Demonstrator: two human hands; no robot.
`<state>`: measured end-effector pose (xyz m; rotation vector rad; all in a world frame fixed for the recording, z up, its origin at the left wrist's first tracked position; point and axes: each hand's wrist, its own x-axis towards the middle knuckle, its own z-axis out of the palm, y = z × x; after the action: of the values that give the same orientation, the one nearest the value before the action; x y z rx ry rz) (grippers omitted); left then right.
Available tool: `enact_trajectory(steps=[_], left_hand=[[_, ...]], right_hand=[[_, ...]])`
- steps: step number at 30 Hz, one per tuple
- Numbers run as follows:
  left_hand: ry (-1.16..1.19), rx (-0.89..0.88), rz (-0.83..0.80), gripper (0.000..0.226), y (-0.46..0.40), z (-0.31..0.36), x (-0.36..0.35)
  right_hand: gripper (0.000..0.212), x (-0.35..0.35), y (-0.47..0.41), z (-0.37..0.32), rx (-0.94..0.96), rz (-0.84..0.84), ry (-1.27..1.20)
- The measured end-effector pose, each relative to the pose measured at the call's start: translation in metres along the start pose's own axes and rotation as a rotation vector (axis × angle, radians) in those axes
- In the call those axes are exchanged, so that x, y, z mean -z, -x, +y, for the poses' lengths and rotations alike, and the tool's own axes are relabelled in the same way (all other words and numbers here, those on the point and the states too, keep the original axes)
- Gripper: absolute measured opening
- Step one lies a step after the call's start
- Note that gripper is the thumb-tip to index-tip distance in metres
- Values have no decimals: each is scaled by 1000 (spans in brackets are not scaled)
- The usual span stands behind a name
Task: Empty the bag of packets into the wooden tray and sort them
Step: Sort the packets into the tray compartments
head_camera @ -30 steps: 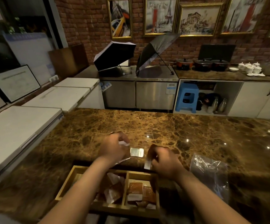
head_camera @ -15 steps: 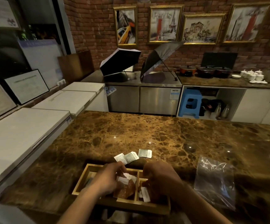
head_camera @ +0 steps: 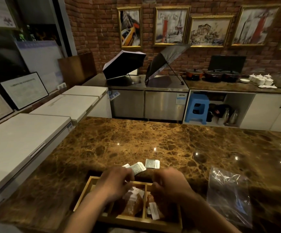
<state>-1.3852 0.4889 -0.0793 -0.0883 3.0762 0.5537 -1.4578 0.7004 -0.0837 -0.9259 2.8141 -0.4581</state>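
The wooden tray [head_camera: 82, 194] sits at the counter's near edge, split into compartments. Brown packets [head_camera: 133, 206] lie in its middle compartment, and a white packet [head_camera: 154, 211] rests on brown ones in the right compartment. Three white packets [head_camera: 152, 163] lie on the counter just beyond the tray. My left hand [head_camera: 115, 184] hovers over the tray's far rim with curled fingers, its fingertips at the nearest white packet [head_camera: 138, 168]. My right hand [head_camera: 169, 184] is curled over the tray's right side, with nothing visible in it. The clear plastic bag [head_camera: 228, 197] lies flat to the right.
The brown marble counter [head_camera: 153, 137] stretches away in front. White chest freezers [head_camera: 24, 142] stand at the left. A steel unit with two open umbrellas [head_camera: 124, 64], a blue stool [head_camera: 197, 108], pots and cups are at the back wall.
Both hands came down from the counter into the tray, then lifted toward its far rim. The white packet from my right hand now lies in the right compartment. The view has tilted.
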Motion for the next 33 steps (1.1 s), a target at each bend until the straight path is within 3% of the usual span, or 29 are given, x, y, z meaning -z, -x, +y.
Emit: enact_trajectory(steps=[3, 6, 9, 20, 26, 30, 33], left_hand=[[41, 87, 55, 18, -26, -16, 5], [46, 145, -7, 28, -48, -34, -1], [58, 184, -68, 24, -59, -47, -12], [-8, 244, -158, 31, -80, -49, -39], [-40, 306, -89, 29, -84, -50, -38], [53, 373, 62, 9, -81, -52, -32], [203, 330, 240, 25, -76, -61, -19]], right_hand=[[24, 5, -27, 14, -75, 27, 10], [32, 1, -48, 23, -138, -30, 32], [39, -8, -66, 27, -168, -52, -7], [28, -44, -111, 29, -96, -127, 69], [27, -48, -114, 22, -101, 4, 221], [34, -44, -113, 23, -189, 100, 12], [25, -32, -122, 21, -219, 30, -140]])
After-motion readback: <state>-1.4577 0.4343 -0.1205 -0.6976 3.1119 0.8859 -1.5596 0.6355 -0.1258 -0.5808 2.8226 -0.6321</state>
